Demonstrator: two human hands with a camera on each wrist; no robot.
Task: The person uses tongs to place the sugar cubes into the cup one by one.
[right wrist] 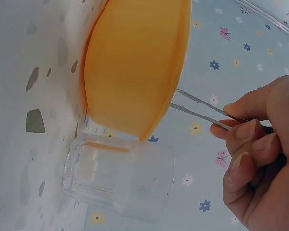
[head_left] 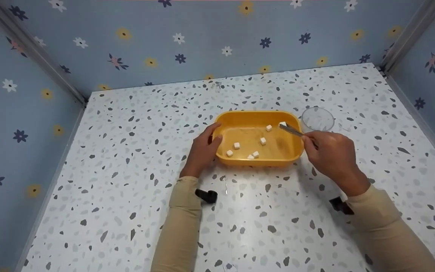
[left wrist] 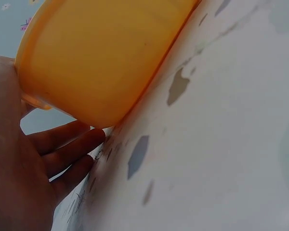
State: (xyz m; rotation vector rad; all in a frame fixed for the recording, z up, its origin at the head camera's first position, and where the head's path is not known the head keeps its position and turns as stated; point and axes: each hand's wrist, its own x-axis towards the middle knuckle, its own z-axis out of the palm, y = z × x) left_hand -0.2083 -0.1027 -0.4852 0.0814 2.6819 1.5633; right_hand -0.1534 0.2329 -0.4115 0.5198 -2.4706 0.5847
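Observation:
A yellow tray (head_left: pixel 259 162) holds several small white cubes (head_left: pixel 263 141) on its floor. My left hand (head_left: pixel 202 151) grips the tray's left end, thumb on the rim; in the left wrist view the other fingers of that hand (left wrist: pixel 33 154) lie by the tray's outer wall (left wrist: pixel 101 62). My right hand (head_left: pixel 332 155) pinches metal tweezers (head_left: pixel 292 130), whose tips are at a white cube (head_left: pixel 283 124) near the tray's right end. In the right wrist view the tweezers (right wrist: pixel 202 111) reach past the tray rim from the hand (right wrist: pixel 265 154); their tips are hidden there.
A clear cup (head_left: pixel 317 119) stands just right of the tray, behind my right hand; white pieces (right wrist: pixel 87 163) show low inside it in the right wrist view. The speckled table (head_left: pixel 127 189) meets flowered walls at the back and both sides.

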